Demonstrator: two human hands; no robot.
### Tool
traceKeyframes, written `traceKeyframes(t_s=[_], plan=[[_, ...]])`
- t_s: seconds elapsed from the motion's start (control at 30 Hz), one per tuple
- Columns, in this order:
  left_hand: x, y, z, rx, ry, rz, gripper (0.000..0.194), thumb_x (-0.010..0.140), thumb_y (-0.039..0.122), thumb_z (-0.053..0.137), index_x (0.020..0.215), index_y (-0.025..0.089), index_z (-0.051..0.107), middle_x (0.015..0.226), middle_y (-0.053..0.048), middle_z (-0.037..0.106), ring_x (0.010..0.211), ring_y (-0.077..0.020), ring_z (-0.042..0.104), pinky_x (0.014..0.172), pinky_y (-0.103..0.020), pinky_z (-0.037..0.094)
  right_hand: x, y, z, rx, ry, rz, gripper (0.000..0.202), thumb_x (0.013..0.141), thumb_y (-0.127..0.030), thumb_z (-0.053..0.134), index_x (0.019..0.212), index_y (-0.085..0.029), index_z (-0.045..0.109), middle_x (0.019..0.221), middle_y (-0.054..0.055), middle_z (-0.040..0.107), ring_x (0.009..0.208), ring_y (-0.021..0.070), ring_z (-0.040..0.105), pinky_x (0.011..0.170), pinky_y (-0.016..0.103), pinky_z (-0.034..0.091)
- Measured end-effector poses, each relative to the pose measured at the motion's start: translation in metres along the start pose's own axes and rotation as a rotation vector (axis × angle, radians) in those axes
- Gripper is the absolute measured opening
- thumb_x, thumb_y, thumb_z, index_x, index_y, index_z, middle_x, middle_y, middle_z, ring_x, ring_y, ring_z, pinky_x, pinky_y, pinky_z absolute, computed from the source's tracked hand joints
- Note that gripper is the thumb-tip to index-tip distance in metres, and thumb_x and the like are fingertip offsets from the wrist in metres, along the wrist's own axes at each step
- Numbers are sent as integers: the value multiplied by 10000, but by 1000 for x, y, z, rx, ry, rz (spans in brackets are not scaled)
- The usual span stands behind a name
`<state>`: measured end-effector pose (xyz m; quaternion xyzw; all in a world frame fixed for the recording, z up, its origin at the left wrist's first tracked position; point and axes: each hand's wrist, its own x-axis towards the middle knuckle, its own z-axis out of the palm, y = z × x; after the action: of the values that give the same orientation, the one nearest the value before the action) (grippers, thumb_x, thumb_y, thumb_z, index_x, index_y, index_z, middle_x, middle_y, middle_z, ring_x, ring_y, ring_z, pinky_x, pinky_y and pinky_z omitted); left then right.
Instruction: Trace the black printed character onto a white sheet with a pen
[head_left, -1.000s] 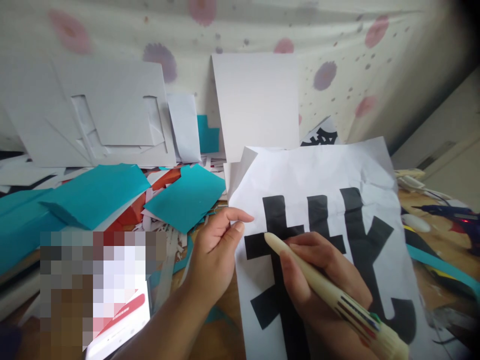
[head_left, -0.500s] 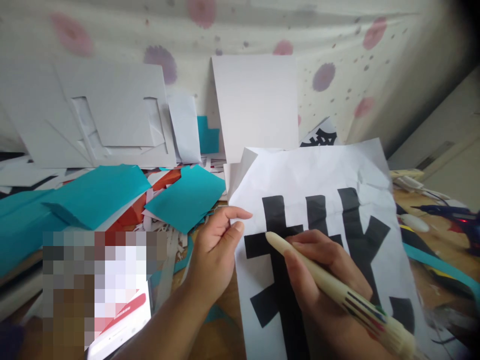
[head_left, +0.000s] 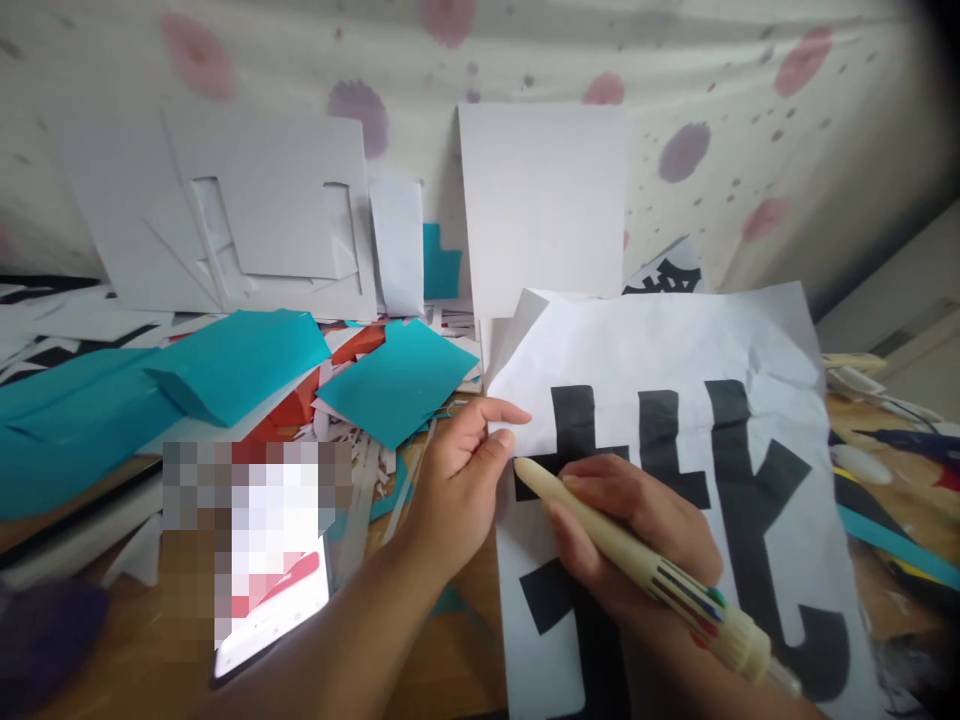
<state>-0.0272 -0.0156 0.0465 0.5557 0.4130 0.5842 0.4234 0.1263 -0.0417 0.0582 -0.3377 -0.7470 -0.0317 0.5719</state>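
Observation:
My right hand [head_left: 651, 520] is closed round a thick cream multicolour pen [head_left: 626, 540] with coloured sliders near its back end. The pen's tip touches the left end of a black bar of a large printed character [head_left: 750, 500]. Beneath it is a creased white sheet of paper [head_left: 667, 335], its upper left corner folded up. At the sheet's left edge my left hand [head_left: 466, 485] grips the paper, thumb on top and index finger stretched along it. The fingers below are partly hidden.
Teal paper [head_left: 240, 365] and a teal piece [head_left: 397, 385] lie over scraps on the left. A lit phone [head_left: 300, 600] is near my left forearm. White boards [head_left: 544, 200] lean against the patterned curtain. A glue gun [head_left: 907, 440] lies at right.
The pen tip has moved left along the black bar's top edge to its end. My left hand keeps its place on the paper. The whole view has shifted slightly.

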Motion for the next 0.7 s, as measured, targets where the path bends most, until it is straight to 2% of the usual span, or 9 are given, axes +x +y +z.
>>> traceKeyframes(t_s=[0.1, 0.23, 0.4, 0.57, 0.7], plan=[[0, 1, 0, 12, -30, 14, 149, 927, 235, 525, 964, 256, 667, 667, 36, 469, 601, -132, 395, 589, -278, 318, 2, 0, -1, 0, -5, 4, 120, 791, -198, 698, 790, -231, 582, 698, -7, 687, 539, 140, 680, 472, 218, 563], [1, 0, 0, 17, -23, 27, 146, 931, 226, 523, 972, 258, 660, 703, 29, 494, 640, -142, 416, 616, -284, 323, 4, 0, -5, 27, -90, 3, 111, 792, -191, 681, 795, -245, 584, 686, -9, 685, 505, 143, 661, 434, 230, 550], [1, -3, -1, 7, -38, 39, 165, 939, 212, 522, 973, 287, 665, 719, 34, 505, 667, -140, 431, 651, -286, 333, 5, 0, -6, 47, -61, 12, 110, 797, -196, 694, 807, -234, 591, 699, 5, 690, 528, 145, 678, 456, 221, 556], [0, -4, -1, 4, -20, 32, 167, 940, 210, 532, 968, 301, 669, 779, 29, 550, 703, -139, 453, 656, -287, 333, 6, 1, -11, 54, -145, 1, 80, 787, -190, 669, 785, -239, 605, 704, 4, 703, 515, 151, 674, 436, 238, 556], [0, -3, 1, -19, -27, 32, 166, 937, 204, 530, 967, 288, 669, 810, 20, 567, 684, -135, 450, 612, -289, 315, 2, 2, -12, 41, -145, 14, 72, 787, -199, 669, 787, -238, 609, 716, 16, 710, 560, 168, 697, 473, 259, 574]])
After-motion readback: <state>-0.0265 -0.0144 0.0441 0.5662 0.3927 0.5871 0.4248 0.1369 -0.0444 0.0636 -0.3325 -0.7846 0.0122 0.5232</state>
